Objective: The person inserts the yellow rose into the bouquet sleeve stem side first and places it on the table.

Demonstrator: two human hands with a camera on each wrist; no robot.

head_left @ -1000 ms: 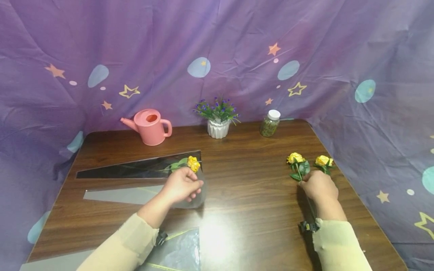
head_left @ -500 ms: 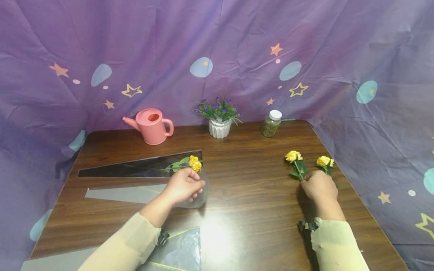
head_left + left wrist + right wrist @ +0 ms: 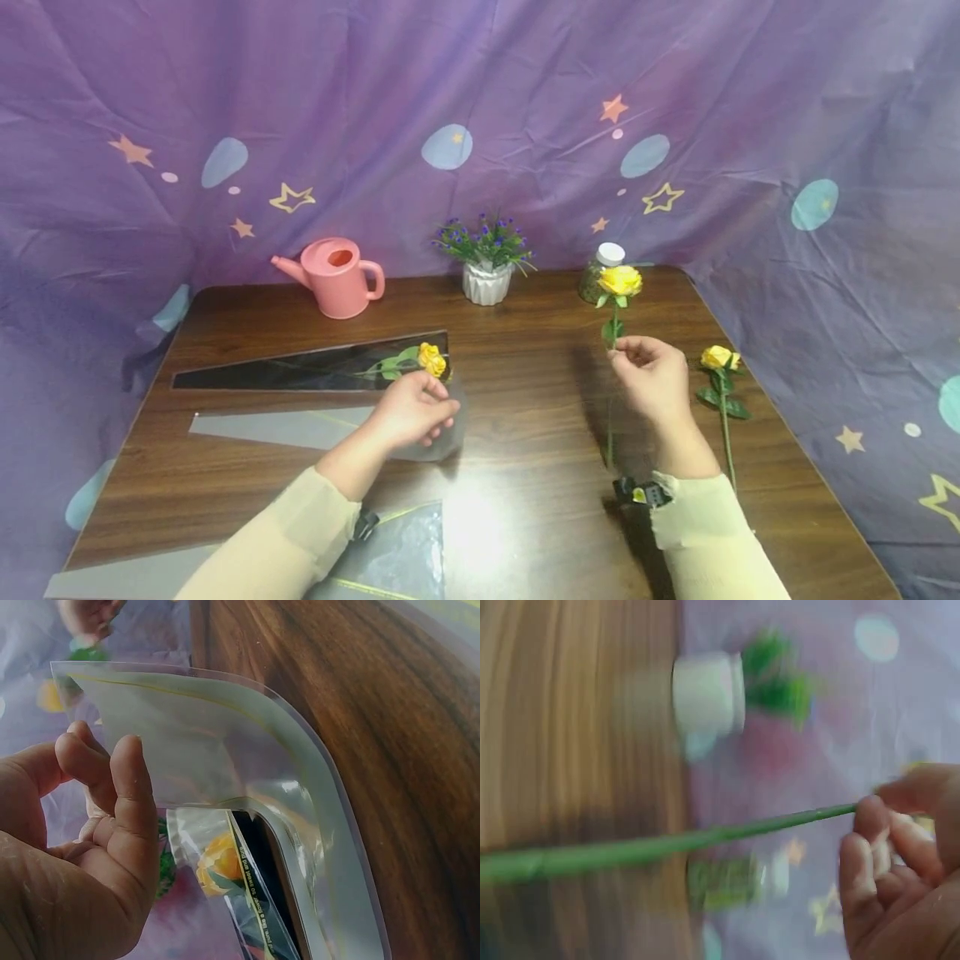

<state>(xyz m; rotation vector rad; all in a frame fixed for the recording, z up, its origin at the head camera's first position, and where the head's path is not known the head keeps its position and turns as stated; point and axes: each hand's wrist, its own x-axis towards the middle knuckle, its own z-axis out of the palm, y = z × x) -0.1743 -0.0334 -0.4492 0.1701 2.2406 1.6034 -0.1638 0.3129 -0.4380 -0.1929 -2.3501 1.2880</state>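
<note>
My left hand [image 3: 411, 410] pinches the mouth edge of a clear-and-grey plastic flower sleeve [image 3: 285, 427]. In the left wrist view, the sleeve's mouth [image 3: 187, 742] bulges apart, its lifted edge at my fingertips. Between thumb and fingers of my right hand [image 3: 654, 379] is the stem of a yellow rose [image 3: 620, 282], held upright with its bloom above the hand. The green stem [image 3: 645, 846] crosses the right wrist view, blurred. Another yellow rose [image 3: 721, 358] lies on the table to the right. Beyond my left hand, a black-backed sleeve [image 3: 247, 373] contains a yellow rose [image 3: 431, 360].
One more sleeve [image 3: 405, 550] lies at the front left, partly under my left forearm. Along the back of the wooden table [image 3: 525, 375] stand a pink watering can [image 3: 341, 287], a white-potted plant [image 3: 486, 283] and a white-lidded jar [image 3: 590, 283], partly behind the held rose.
My right hand has lifted one rose off the right side and brought it left, turning it upright. The other rose stays behind. My left hand keeps its pinch on the sleeve, almost unmoved.
</note>
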